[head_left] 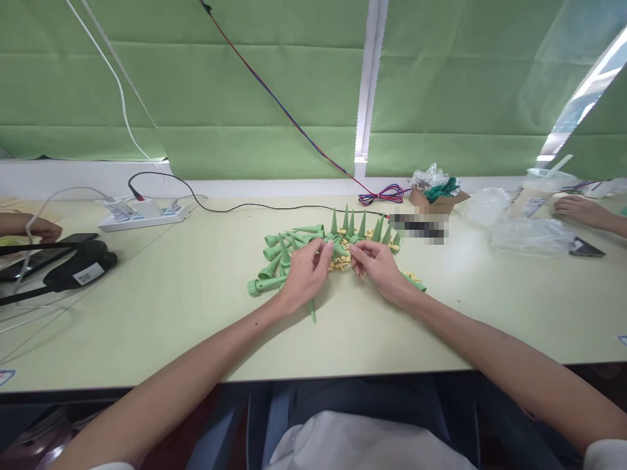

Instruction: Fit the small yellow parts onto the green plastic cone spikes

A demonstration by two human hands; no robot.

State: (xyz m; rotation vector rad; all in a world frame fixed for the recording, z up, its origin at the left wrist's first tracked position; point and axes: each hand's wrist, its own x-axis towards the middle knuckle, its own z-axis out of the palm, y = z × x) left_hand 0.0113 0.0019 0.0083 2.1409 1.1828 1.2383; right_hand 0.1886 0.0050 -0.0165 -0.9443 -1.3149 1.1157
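Observation:
My left hand [304, 274] is closed round a green cone-shaped spike [312, 311] whose tip sticks out below my palm. My right hand [377, 264] pinches something small at the fingertips, close to the left hand. Both hands hover over a heap of green plastic spikes [274, 258] lying on the pale table [196, 313]. Several spikes stand upright in a row [360, 225] behind my fingers. Small yellow parts [340, 263] lie scattered between and under the hands.
A white power strip [142, 214] with black cable sits at back left, a black device [78, 267] further left. A cardboard box with plastic bags [435, 189], a clear cup [536, 192] and a bag [531, 235] stand at right. Other persons' hands [580, 209] [42, 228] rest at both edges.

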